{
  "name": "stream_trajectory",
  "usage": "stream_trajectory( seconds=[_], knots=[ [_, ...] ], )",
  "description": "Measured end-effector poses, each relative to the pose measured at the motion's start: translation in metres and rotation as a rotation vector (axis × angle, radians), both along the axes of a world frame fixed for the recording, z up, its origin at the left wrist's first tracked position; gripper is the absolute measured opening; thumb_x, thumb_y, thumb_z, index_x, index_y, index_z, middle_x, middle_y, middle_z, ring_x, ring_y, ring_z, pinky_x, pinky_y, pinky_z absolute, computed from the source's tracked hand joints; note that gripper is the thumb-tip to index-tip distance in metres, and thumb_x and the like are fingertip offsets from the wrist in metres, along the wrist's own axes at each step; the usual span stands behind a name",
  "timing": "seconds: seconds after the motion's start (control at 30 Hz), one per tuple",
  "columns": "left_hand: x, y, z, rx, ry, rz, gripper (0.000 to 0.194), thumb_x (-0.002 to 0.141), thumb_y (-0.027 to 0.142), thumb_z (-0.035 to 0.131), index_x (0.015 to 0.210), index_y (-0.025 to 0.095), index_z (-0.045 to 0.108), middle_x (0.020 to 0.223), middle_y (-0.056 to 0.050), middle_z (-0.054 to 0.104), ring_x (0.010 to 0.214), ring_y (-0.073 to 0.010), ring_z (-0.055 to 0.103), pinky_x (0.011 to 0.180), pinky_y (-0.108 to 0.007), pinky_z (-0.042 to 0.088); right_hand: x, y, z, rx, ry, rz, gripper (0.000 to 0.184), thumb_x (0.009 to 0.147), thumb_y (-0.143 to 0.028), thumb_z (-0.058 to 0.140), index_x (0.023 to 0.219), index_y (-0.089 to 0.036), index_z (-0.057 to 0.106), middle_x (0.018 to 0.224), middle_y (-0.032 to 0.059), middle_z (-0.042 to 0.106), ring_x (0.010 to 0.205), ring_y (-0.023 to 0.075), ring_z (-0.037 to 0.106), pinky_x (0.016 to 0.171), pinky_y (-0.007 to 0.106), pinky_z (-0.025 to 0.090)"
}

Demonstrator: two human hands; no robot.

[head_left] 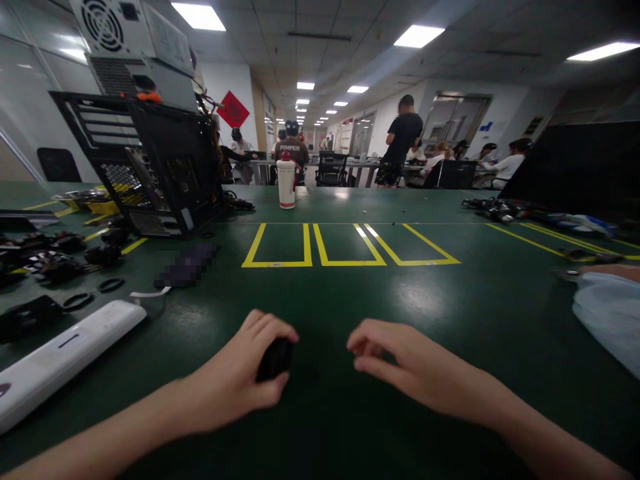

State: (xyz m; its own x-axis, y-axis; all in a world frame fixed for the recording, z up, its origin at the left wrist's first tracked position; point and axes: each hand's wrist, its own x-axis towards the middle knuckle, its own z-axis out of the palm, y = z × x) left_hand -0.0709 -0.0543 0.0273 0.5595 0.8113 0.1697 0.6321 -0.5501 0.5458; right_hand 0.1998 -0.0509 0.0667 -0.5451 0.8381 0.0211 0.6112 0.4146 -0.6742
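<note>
My left hand is wrapped round a small dark object with a rounded black side, held over the green table. Fingers cover most of it, so its kind does not show. Across a short gap, my right hand is curled with a space between thumb and fingers, and nothing shows in it. Beyond both hands, three frames of yellow tape mark the tabletop.
At left stand a black computer case with power supplies on top, a white power strip and black parts. A white cup stands behind the tape. A person's pale blue sleeve reaches in at right.
</note>
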Motion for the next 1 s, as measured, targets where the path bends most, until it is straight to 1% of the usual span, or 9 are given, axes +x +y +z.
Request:
stream_trajectory(
  seconds=[0.1,0.2,0.27,0.37,0.53,0.63,0.73,0.87,1.0],
  knots=[
    [0.052,0.076,0.010,0.170,-0.035,0.001,0.032,0.073,0.023,0.054,0.103,0.020,0.047,0.100,-0.004,0.049,0.095,-0.0217,0.043,0.082,-0.036,0.040,-0.020,0.068,-0.015,-0.069,0.215,-0.052,0.026,0.079,-0.031,0.049,0.102,-0.019,0.054,0.099,0.0047,0.059,0.084,0.0146,0.058,0.076,0.030,0.047],
    [0.081,0.133,-0.006,0.281,-0.044,0.096,0.029,0.074,0.024,0.052,0.102,0.017,0.047,0.100,-0.006,0.049,0.095,-0.0234,0.041,0.084,-0.039,0.037,-0.029,0.123,-0.045,-0.179,0.469,-0.194,0.031,0.077,-0.031,0.052,0.104,-0.015,0.052,0.105,0.0089,0.058,0.092,0.0162,0.056,0.082,0.032,0.046],
    [0.086,0.153,-0.020,0.315,-0.041,0.125,0.032,0.073,0.024,0.053,0.103,0.016,0.047,0.100,-0.007,0.049,0.095,-0.0240,0.041,0.084,-0.039,0.037,-0.029,0.145,-0.062,-0.240,0.593,-0.219,0.036,0.076,-0.030,0.055,0.108,-0.015,0.051,0.106,0.0095,0.057,0.095,0.0168,0.056,0.084,0.033,0.046],
    [0.084,0.163,-0.031,0.291,-0.055,0.093,0.046,0.073,0.027,0.053,0.114,0.014,0.039,0.106,-0.009,0.048,0.097,-0.0245,0.041,0.084,-0.038,0.037,-0.027,0.161,-0.076,-0.246,0.632,-0.209,0.036,0.073,-0.027,0.058,0.107,-0.015,0.053,0.103,0.0082,0.060,0.095,0.0169,0.056,0.087,0.035,0.044],
    [0.076,0.164,-0.023,0.181,0.010,0.112,0.076,0.070,0.047,0.056,0.129,0.013,0.020,0.116,-0.014,0.046,0.105,-0.0326,0.040,0.090,-0.047,0.032,-0.027,0.164,-0.075,-0.182,0.568,-0.205,0.032,0.072,-0.025,0.059,0.103,-0.017,0.056,0.099,0.0069,0.062,0.091,0.0171,0.057,0.084,0.036,0.044],
    [0.072,0.167,-0.020,0.038,-0.021,0.010,0.075,0.073,0.046,0.054,0.131,0.013,0.017,0.120,-0.015,0.044,0.109,-0.0310,0.044,0.091,-0.043,0.033,-0.027,0.162,-0.071,-0.191,0.539,-0.210,0.030,0.072,-0.025,0.059,0.101,-0.018,0.057,0.103,0.0063,0.060,0.093,0.0162,0.056,0.085,0.035,0.043],
    [0.068,0.170,-0.023,-0.070,-0.162,0.022,0.078,0.072,0.042,0.058,0.131,0.013,0.017,0.123,-0.015,0.043,0.109,-0.0275,0.047,0.092,-0.039,0.036,-0.027,0.161,-0.069,-0.218,0.540,-0.240,0.032,0.071,-0.024,0.059,0.103,-0.019,0.055,0.103,0.0062,0.060,0.093,0.0162,0.056,0.086,0.036,0.043],
    [0.066,0.173,-0.029,-0.129,-0.263,0.079,0.071,0.069,0.042,0.062,0.126,0.012,0.030,0.125,-0.015,0.043,0.113,-0.0271,0.044,0.094,-0.040,0.035,-0.028,0.162,-0.069,-0.252,0.573,-0.252,0.040,0.073,-0.024,0.057,0.111,-0.022,0.050,0.103,0.0056,0.059,0.093,0.0165,0.056,0.086,0.037,0.043],
    [0.067,0.169,-0.025,-0.124,-0.272,0.019,0.064,0.072,0.036,0.061,0.125,0.014,0.034,0.126,-0.013,0.043,0.114,-0.0251,0.043,0.095,-0.040,0.034,-0.029,0.158,-0.069,-0.221,0.607,-0.222,0.036,0.072,-0.022,0.057,0.108,-0.021,0.053,0.105,0.0050,0.058,0.093,0.0152,0.056,0.087,0.035,0.042]
  ],
)
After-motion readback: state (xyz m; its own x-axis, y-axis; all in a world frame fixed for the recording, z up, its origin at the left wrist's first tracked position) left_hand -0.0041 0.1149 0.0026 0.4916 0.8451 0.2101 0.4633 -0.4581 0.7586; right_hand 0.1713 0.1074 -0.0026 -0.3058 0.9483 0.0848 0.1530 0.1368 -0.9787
